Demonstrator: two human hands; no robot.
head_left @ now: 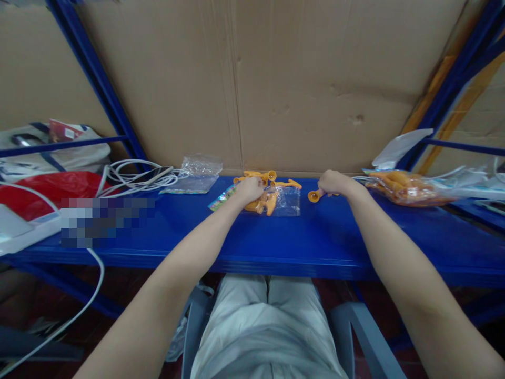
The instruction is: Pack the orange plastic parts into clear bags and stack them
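Observation:
My left hand (250, 189) is at the middle of the blue table, its fingers closed among several orange plastic pieces (270, 202). What those fingers grip, if anything, is hidden. Under and beside it lies a clear plastic bag (290, 202) with a colourful header card (221, 198). More orange pieces, some with round cup-like ends (271, 175), lie just behind that hand. Farther right, my right hand (331, 182) is closed over an orange plastic piece with a round, hollow end (313, 196); the piece rests at the tabletop, partly covered by the fingers.
A filled clear bag of orange pieces (410, 189) lies at the right. To the left are a flat clear bag (197, 176), coiled white cables (138, 176), a red bag (59, 189) and a white power strip (31, 234). Cardboard (284, 95) stands behind the blue table (292, 242).

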